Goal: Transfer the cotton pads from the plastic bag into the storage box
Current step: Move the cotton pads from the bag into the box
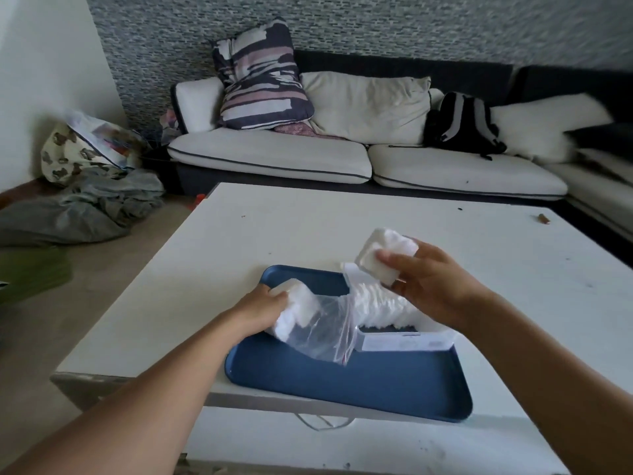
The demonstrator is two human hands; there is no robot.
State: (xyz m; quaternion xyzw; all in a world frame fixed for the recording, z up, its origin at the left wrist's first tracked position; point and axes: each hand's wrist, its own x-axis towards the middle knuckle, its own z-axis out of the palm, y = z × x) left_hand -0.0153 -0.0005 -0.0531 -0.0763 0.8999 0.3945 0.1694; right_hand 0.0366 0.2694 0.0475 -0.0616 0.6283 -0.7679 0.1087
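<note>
The left hand (pixel 263 305) squeezes the closed end of a clear plastic bag (pixel 322 334) that still has cotton pads (pixel 291 317) inside. The right hand (pixel 431 279) holds up a white stack of pads (pixel 387 252). More pads fill the storage box (pixel 404 341) — all over a blue tray (pixel 376 382) on the white surface (pixel 308 221).

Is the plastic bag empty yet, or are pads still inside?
Not empty. The left hand grips the plastic bag with a clump of cotton pads showing through the clear film.
</note>
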